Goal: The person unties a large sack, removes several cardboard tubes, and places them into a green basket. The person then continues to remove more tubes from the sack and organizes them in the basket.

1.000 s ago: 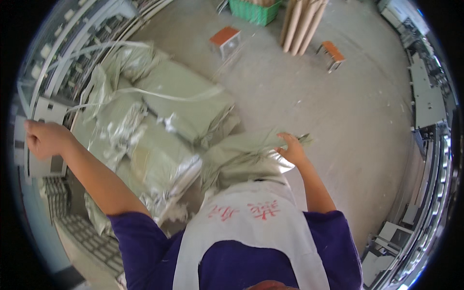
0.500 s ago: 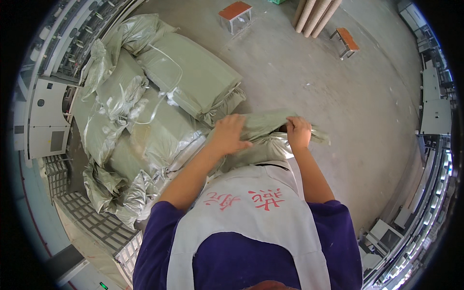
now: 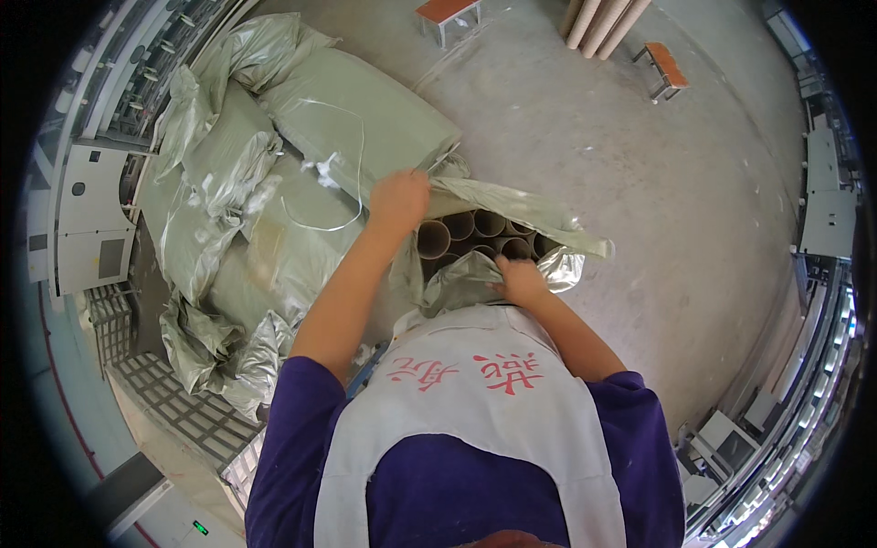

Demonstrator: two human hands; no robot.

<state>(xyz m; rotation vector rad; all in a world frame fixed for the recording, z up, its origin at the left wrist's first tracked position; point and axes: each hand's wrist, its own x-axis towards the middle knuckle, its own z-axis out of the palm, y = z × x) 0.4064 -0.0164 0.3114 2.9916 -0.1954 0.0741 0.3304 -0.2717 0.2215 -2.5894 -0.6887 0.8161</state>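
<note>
An open grey-green woven sack [image 3: 521, 203] stands right in front of me, with several brown cardboard tubes [image 3: 433, 239] upright inside it, their round ends showing. My left hand [image 3: 400, 199] is closed on the far left part of the sack's mouth. The near edge of the mouth is pinched in my right hand [image 3: 523, 281], just in front of the tubes. A silvery lining shows beside the right hand. The sack's lower part is hidden by its own cloth and my apron [image 3: 475, 365].
Full grey-green sacks [image 3: 356, 119] lie heaped at the left, with loose white cord across them. Long cardboard tubes [image 3: 612, 23] stand at the far side, near two orange-topped stools [image 3: 665, 66] [image 3: 448, 11]. Machines [image 3: 96, 201] line the left and right edges.
The sack's mouth has been pulled apart, uncovering the tubes. My left hand has moved away and left with the far edge, and my right hand has come nearer with the near edge.
</note>
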